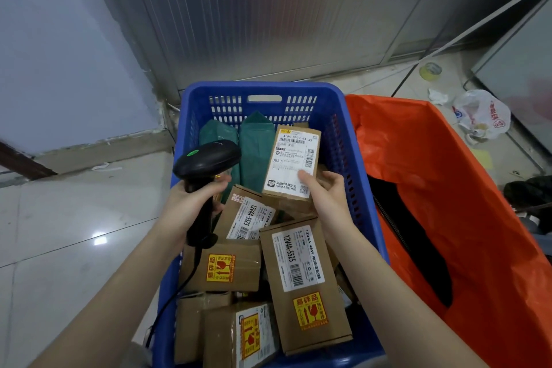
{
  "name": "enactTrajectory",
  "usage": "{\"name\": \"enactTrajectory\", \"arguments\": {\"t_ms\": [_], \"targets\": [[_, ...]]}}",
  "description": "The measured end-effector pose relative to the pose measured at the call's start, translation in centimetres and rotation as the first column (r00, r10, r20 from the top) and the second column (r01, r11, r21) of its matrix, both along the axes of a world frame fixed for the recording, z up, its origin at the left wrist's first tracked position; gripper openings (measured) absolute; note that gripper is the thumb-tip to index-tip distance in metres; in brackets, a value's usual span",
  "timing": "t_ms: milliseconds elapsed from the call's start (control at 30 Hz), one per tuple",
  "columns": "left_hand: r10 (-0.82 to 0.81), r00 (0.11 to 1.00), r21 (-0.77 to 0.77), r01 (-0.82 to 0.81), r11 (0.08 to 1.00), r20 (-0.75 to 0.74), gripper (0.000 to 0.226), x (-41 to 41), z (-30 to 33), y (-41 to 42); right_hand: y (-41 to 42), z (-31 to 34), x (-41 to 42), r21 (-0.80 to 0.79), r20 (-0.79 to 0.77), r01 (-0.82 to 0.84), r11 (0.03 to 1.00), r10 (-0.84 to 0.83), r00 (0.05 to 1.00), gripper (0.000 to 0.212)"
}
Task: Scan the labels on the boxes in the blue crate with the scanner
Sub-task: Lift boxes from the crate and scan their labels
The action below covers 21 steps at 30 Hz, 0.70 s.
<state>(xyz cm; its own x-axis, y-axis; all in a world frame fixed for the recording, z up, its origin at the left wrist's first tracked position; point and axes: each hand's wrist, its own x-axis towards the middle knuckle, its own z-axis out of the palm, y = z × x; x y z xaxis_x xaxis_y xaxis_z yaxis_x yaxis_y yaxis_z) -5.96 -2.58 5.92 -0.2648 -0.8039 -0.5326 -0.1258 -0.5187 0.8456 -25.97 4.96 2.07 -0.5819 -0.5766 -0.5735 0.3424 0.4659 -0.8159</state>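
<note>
Scanner raised over a box tilted up in the blue crate.

Lower centre, loose boxes (301,281) filled the blue crate (355,158). At mid-frame the left hand (194,197) gripped the scanner (206,164), head pointing toward upper right; the right hand (325,188) clasped the lifted box (294,158), long axis running up the frame, label (294,155) facing the camera. The thumb lay on the label's lower edge and could block a code; the beam might also catch neighbouring labels.

Parcel sorting room: labelled boxes (294,158) fill a blue crate (263,89).
</note>
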Motion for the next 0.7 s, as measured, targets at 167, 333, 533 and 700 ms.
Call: {"name": "enactTrajectory", "arguments": {"t_ms": [167,333,533,700], "targets": [[0.006,0.995,-0.012,-0.005,1.0,0.1,0.02,-0.5,-2.1,-0.9,-1.7,-1.6,0.1,0.069,-0.069,-0.07,0.995,0.074,0.995,0.045],[-0.019,0.994,-0.004,0.019,1.0,0.108,0.011,-1.0,-3.4,-1.4,-2.9,-3.0,-0.1,0.119,-0.171,-0.141,0.983,0.16,0.972,0.041],[-0.017,0.993,0.005,0.016,1.0,0.12,0.015,-1.1,-4.5,-1.8,-3.3,-3.9,-0.9,0.164,-0.219,-0.164,0.973,0.198,0.955,0.041],[-0.025,0.992,0.027,0.022,0.999,0.122,0.029,-1.2,-5.1,-1.9,-2.9,-4.7,-1.2,0.201,-0.204,-0.171,0.964,0.212,0.956,0.046]]}}
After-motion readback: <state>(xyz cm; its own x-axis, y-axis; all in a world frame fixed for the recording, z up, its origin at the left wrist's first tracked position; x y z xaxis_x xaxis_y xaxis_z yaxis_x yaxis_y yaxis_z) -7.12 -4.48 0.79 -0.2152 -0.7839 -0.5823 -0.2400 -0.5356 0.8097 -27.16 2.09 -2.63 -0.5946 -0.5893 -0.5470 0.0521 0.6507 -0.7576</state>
